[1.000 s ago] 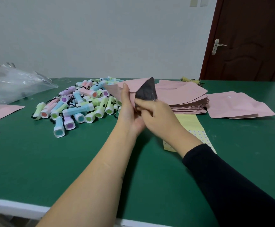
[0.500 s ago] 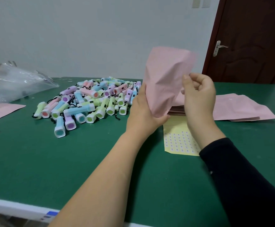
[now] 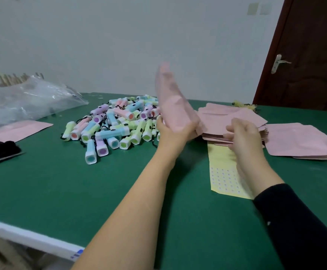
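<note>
Head: left hand [image 3: 175, 134] grips matte pink pouch [image 3: 173, 108]; right hand [image 3: 244, 137] loosely curled, empty

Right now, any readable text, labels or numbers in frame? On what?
No readable text anywhere.
On the yellow sticker sheet: rows of tiny marks, too small to read.
On the table edge: a blue label, too blurred to read.
On the pink pouch in the left hand: no print visible, motion-blurred.

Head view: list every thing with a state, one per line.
pink pouch, raised, tilted, gripped at its bottom by the left hand.
right hand, fingers curled over the pouch stack; grip unclear.
flashlights, heaped loose on the table.
sticker sheet, flat, partly under the stack.
door, shut.
</note>
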The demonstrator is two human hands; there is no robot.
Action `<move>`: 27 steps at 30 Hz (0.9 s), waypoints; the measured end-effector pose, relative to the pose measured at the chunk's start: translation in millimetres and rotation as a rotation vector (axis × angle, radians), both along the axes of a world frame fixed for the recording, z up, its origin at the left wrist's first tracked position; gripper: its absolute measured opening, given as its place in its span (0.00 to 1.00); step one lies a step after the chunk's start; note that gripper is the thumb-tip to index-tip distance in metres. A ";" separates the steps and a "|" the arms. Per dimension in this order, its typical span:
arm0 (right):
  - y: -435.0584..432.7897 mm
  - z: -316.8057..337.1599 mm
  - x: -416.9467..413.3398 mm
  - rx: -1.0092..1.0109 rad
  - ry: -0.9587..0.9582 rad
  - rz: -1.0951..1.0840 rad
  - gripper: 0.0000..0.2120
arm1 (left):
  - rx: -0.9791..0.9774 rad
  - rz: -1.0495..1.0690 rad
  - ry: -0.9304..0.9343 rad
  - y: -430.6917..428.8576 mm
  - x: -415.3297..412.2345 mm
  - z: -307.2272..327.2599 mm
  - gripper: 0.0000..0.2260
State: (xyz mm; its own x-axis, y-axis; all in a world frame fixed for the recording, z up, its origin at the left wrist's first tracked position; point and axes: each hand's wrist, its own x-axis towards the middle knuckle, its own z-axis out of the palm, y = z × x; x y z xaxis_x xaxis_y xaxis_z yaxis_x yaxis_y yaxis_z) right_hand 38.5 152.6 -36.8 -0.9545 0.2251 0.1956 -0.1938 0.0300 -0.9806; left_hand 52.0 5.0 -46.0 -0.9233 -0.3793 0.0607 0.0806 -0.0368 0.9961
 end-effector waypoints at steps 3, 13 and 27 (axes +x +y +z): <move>-13.9 -13.8 3.8 0.268 0.062 0.076 0.07 | 0.425 -0.208 0.067 -19.8 4.0 10.2 0.28; -98.9 -30.8 -5.3 0.979 0.092 0.475 0.24 | 1.350 -0.469 0.337 -73.3 6.6 22.9 0.43; -121.5 -37.6 -23.2 1.248 0.101 0.211 0.15 | 1.331 -0.490 0.373 -69.5 0.9 15.9 0.45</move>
State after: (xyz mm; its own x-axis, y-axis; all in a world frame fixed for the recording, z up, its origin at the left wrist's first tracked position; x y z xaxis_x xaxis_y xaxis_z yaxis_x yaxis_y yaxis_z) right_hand 15.4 31.1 -74.3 -0.9175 -0.3184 0.2382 -0.3799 0.8788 -0.2889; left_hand 52.9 -64.5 -30.1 -0.9830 -0.0054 0.1833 0.0297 -0.9910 0.1304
